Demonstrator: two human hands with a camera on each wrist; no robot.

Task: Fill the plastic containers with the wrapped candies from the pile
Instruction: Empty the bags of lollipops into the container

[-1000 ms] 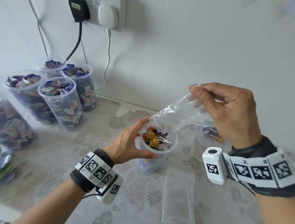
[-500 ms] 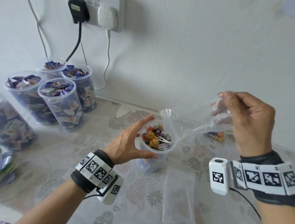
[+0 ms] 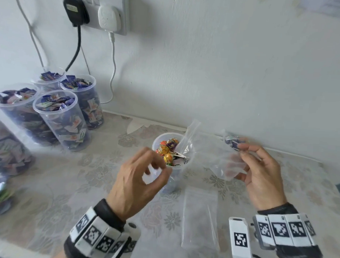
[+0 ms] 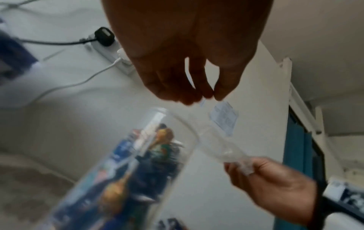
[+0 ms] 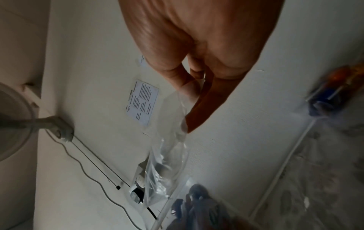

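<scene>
A clear plastic cup [image 3: 173, 180] stands mid-table, full of orange and purple wrapped lollipops [image 3: 167, 150]. My left hand [image 3: 157, 169] hovers just in front of the cup with loosely curled fingers that hold nothing; the left wrist view shows this hand [image 4: 206, 96] above the cup [image 4: 138, 155], apart from it. My right hand [image 3: 241, 161] pinches one end of an empty clear plastic bag [image 3: 209, 152] to the right of the cup. The bag's open mouth leans against the cup's rim. The right wrist view shows the bag [image 5: 167, 163] hanging from that hand [image 5: 193, 105].
Several tall cups packed with purple-wrapped candies [image 3: 62, 120] stand at the back left below a wall socket [image 3: 104, 11] with cables. A small bag of candies [image 3: 233, 141] lies by the wall behind my right hand. An empty zip bag [image 3: 200, 218] lies flat in front.
My right hand has lowered and drawn back to the right with the emptied bag. My left hand has let go of the cup and lifted off it.
</scene>
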